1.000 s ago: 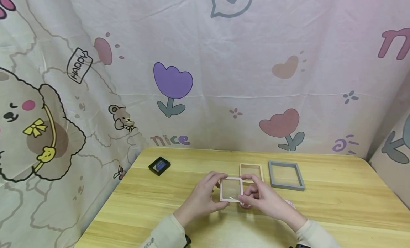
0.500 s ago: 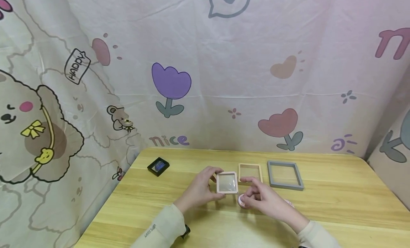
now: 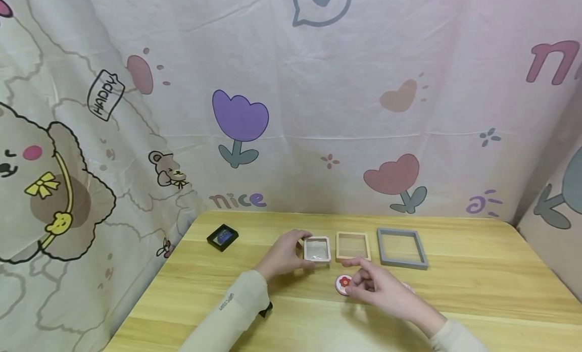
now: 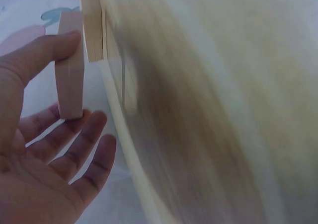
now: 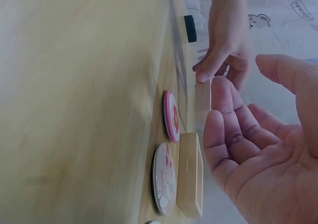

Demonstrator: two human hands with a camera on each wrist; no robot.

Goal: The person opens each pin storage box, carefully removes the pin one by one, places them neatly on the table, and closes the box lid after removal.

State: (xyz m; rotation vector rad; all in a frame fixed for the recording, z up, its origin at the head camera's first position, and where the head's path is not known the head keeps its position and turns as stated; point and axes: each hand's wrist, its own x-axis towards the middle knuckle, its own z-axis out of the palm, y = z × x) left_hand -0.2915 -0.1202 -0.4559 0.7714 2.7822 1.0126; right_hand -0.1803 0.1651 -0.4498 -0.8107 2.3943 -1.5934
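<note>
My left hand (image 3: 283, 255) pinches a small pink square frame (image 3: 317, 249) with clear film across its middle, thumb on the near edge and fingers at the far edge. In the left wrist view this frame (image 4: 69, 67) shows edge-on between thumb and fingertips. My right hand (image 3: 382, 289) hovers with loosely bent fingers and nothing in them, its thumb overlapping a round badge (image 3: 342, 282) with a red flower. A second round badge (image 5: 165, 180) lies beside that one in the right wrist view; in the head view my right wrist mostly covers it.
To the right of the pink frame lies a yellow frame (image 3: 353, 234), then a larger grey frame (image 3: 402, 264). A small black frame (image 3: 222, 237) with a blue item inside lies at the table's left back. A printed cloth (image 3: 300, 89) hangs behind the wooden table (image 3: 477, 271).
My right hand has let go of the pink frame and moved slightly away from it. My left hand has carried the frame back and left, down toward the table beside the yellow one.
</note>
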